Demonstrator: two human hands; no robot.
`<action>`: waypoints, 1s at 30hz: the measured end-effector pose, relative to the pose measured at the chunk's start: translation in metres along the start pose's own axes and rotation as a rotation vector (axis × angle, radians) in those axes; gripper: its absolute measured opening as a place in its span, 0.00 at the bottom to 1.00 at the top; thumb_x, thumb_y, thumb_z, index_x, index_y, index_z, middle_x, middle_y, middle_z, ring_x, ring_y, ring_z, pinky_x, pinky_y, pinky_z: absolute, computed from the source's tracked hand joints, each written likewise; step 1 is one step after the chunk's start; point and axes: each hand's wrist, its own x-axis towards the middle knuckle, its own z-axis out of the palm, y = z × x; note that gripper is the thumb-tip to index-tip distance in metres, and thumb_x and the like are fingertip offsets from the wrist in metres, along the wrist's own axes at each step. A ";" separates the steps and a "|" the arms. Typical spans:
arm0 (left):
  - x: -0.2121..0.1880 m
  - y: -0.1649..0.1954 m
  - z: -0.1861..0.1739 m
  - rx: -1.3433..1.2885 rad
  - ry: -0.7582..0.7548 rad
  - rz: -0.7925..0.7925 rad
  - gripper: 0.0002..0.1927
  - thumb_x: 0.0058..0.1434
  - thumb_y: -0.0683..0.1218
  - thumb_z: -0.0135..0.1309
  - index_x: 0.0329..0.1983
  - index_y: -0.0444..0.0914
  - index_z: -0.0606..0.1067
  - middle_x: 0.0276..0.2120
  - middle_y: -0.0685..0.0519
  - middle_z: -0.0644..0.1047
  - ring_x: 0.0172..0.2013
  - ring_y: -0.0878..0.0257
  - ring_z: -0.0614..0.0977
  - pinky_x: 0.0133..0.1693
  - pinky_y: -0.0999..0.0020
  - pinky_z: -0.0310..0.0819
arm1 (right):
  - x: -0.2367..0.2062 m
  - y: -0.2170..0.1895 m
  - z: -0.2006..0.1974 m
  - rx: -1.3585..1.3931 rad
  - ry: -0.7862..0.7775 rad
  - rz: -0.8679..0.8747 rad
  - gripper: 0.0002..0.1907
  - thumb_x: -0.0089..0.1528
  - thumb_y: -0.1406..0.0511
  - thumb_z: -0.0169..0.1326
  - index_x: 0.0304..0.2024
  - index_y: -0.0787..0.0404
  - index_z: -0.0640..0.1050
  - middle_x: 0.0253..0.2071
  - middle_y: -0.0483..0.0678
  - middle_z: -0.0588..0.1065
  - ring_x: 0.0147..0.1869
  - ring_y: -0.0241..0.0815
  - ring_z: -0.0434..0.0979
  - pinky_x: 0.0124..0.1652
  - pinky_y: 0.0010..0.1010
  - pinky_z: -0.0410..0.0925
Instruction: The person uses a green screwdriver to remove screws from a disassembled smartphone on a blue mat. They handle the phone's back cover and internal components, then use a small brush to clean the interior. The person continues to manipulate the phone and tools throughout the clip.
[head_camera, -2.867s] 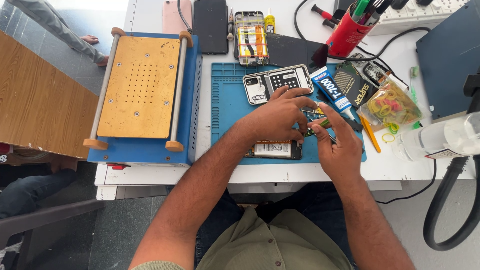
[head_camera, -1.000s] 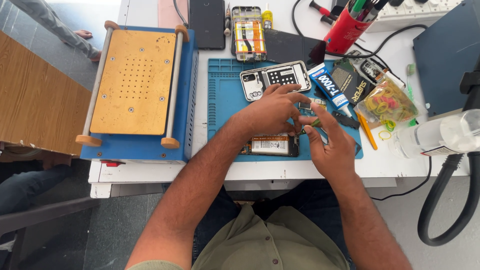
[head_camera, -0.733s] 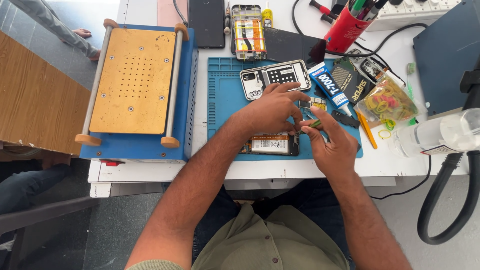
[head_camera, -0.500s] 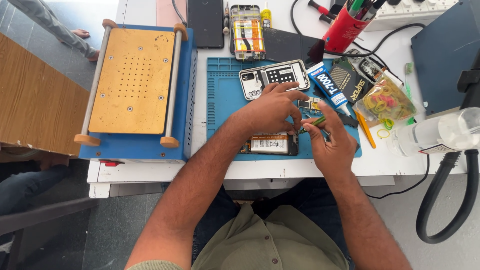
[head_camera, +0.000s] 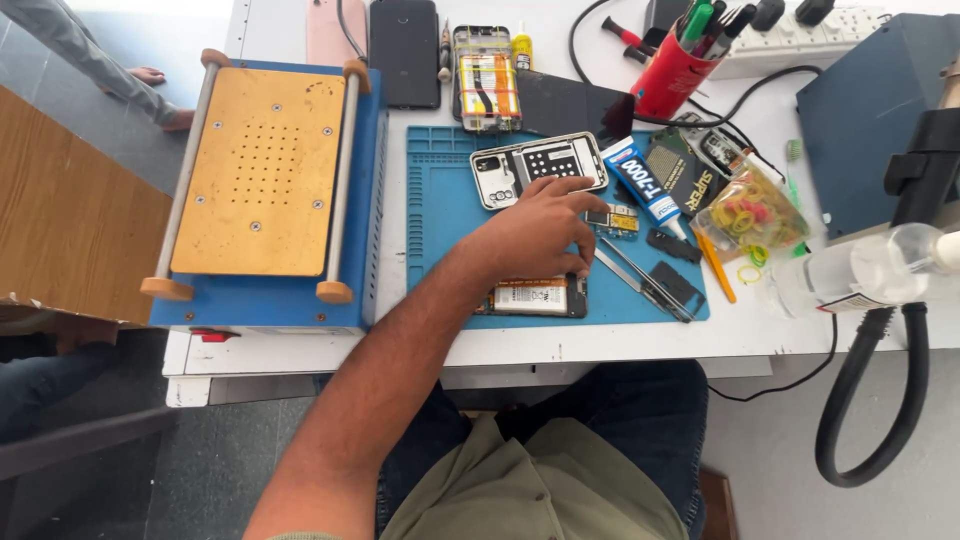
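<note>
My left hand (head_camera: 540, 228) lies palm down on the blue work mat (head_camera: 440, 215), fingers spread, covering the upper part of an opened phone with its battery (head_camera: 535, 296) showing. Its fingertips touch a small circuit board (head_camera: 617, 219). A phone back frame (head_camera: 535, 165) lies just beyond the knuckles. Metal tweezers (head_camera: 640, 283) lie loose on the mat to the right of the hand. My right hand is out of view.
A blue machine with an orange plate (head_camera: 262, 170) stands to the left. Behind the mat lie a black phone (head_camera: 404, 50), an open phone (head_camera: 486, 78), a glue tube (head_camera: 643, 184) and a red tool cup (head_camera: 672, 70). At the right are a bag of rubber bands (head_camera: 748, 212) and a clear bottle (head_camera: 870, 275).
My right hand, which worked beside the left with the tweezers, has left the view. The tweezers now lie on the mat. My left hand stays over the phone.
</note>
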 end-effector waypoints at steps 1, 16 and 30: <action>0.001 0.001 -0.001 -0.004 0.011 0.009 0.04 0.50 0.51 0.69 0.28 0.50 0.87 0.64 0.53 0.72 0.72 0.51 0.57 0.70 0.44 0.45 | 0.003 0.000 0.001 -0.015 0.000 0.000 0.14 0.79 0.62 0.44 0.55 0.68 0.74 0.42 0.53 0.80 0.45 0.39 0.82 0.48 0.27 0.75; 0.019 0.015 -0.030 0.014 0.096 0.084 0.05 0.53 0.50 0.67 0.31 0.46 0.86 0.62 0.51 0.73 0.71 0.50 0.60 0.69 0.47 0.51 | 0.044 -0.018 0.013 -0.154 -0.182 -0.029 0.11 0.79 0.66 0.45 0.61 0.66 0.70 0.40 0.52 0.78 0.42 0.38 0.80 0.43 0.27 0.75; 0.016 -0.004 -0.024 0.052 0.102 0.082 0.04 0.53 0.50 0.67 0.29 0.47 0.84 0.60 0.51 0.74 0.70 0.52 0.62 0.68 0.48 0.53 | -0.056 0.033 0.148 -0.035 -0.304 0.209 0.25 0.73 0.72 0.49 0.72 0.65 0.63 0.44 0.58 0.81 0.41 0.41 0.80 0.40 0.24 0.71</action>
